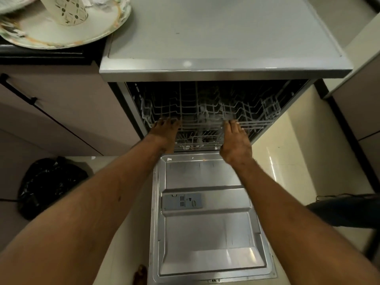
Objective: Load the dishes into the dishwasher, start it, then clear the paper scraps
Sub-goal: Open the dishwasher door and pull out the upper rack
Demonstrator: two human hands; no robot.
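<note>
The dishwasher (pixel 224 64) stands open, its steel door (pixel 207 229) folded flat toward me. A grey wire upper rack (pixel 207 112) shows inside the dark tub. My left hand (pixel 165 131) grips the rack's front rail on the left, fingers curled over the wire. My right hand (pixel 236 140) holds the same rail on the right. On the dark counter at top left sits a floral plate (pixel 67 36) with a patterned cup (pixel 65 10) and crumpled paper scraps (pixel 102 3) on it.
A black rubbish bag (pixel 49 186) lies on the floor at left. Mauve cabinet fronts (pixel 61 112) flank the dishwasher's left side. A lower rack (pixel 197 140) is partly visible beneath the upper one. My foot (pixel 140 274) stands beside the door's left edge.
</note>
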